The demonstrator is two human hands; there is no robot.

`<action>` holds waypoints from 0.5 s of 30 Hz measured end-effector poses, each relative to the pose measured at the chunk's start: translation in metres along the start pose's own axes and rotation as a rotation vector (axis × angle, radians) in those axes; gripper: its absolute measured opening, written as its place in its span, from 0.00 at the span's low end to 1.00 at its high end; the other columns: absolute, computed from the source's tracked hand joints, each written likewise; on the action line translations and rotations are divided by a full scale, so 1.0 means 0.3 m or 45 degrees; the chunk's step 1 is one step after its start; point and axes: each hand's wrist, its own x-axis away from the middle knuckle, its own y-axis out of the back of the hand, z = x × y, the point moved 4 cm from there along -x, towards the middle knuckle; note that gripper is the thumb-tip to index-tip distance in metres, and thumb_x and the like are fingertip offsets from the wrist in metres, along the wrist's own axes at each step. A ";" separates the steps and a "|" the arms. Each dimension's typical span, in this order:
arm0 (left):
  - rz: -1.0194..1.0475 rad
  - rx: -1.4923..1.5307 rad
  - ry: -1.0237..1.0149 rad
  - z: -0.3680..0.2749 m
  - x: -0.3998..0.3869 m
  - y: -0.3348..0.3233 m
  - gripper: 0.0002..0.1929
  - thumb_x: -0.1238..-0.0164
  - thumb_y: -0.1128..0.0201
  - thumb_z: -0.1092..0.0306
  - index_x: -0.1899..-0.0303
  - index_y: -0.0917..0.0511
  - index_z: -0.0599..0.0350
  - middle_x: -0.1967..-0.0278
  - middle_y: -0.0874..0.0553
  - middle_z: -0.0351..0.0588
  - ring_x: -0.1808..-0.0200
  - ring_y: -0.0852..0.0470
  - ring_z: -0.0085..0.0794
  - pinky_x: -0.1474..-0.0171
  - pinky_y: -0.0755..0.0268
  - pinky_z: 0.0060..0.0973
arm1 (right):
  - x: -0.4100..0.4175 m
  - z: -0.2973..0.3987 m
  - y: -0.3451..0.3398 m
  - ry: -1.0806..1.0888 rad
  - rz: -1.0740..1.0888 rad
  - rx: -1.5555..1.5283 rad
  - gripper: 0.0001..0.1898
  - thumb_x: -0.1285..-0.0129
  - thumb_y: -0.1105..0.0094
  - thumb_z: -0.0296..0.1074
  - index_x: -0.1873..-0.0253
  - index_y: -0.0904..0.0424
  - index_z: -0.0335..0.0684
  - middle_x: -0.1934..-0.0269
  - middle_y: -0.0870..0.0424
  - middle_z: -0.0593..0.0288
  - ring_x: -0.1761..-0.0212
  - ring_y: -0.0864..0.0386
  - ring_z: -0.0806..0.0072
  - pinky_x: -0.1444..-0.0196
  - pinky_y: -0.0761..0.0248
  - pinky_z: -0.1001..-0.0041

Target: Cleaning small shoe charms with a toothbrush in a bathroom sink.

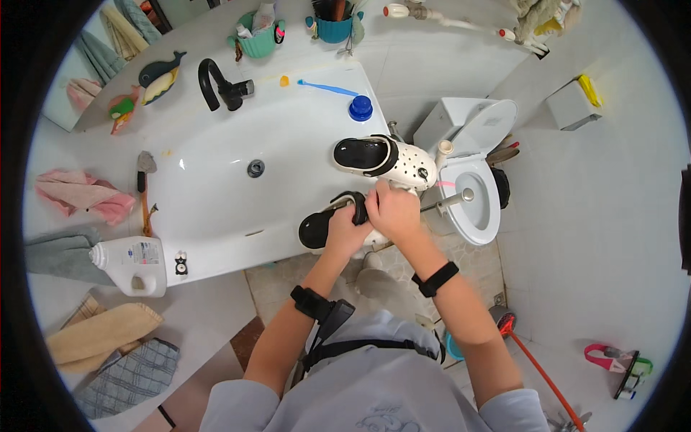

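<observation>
A white clog with a black lining and heel strap, the lower clog [314,229], is held over the sink's front edge. My left hand [345,233] grips it at the foot opening, thumb beside the black strap. Curled against its strap and upper is my right hand [395,211], whose fingertips are hidden. A matching upper clog [411,163] sits just beyond, above the sink's right edge, its toe pointing right. Close to its toe rises a cream tube [445,148]; a second tube [465,196] stands nearer the toilet. How the tubes join underneath is hidden.
The white sink [205,216] has a black faucet [229,94]. A blue toothbrush [328,87] and blue cap [360,108] lie at its back right. A white jug [135,264] and handled brush [143,186] rest left. The open toilet [475,200] stands right.
</observation>
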 end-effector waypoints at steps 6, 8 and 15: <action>0.240 0.017 0.033 0.075 -0.021 -0.061 0.14 0.51 0.31 0.63 0.73 0.24 0.66 0.80 0.26 0.38 0.77 0.32 0.21 0.73 0.38 0.24 | 0.085 -0.079 -0.064 -0.185 0.093 0.017 0.14 0.38 0.52 0.41 0.73 0.31 0.37 0.80 0.23 0.51 0.80 0.23 0.57 0.77 0.31 0.63; 0.290 -0.037 0.010 0.068 -0.033 -0.073 0.16 0.52 0.30 0.62 0.72 0.24 0.66 0.81 0.26 0.41 0.78 0.31 0.23 0.73 0.37 0.25 | 0.094 -0.103 -0.083 -0.197 0.103 0.028 0.14 0.38 0.52 0.41 0.73 0.31 0.37 0.80 0.23 0.52 0.80 0.23 0.57 0.77 0.31 0.63; 0.224 -0.191 0.001 0.093 -0.051 -0.101 0.15 0.51 0.32 0.61 0.72 0.23 0.66 0.80 0.22 0.51 0.79 0.27 0.30 0.72 0.33 0.28 | 0.095 -0.119 -0.094 -0.173 0.037 0.017 0.16 0.37 0.51 0.44 0.74 0.31 0.38 0.80 0.24 0.53 0.80 0.24 0.58 0.78 0.31 0.65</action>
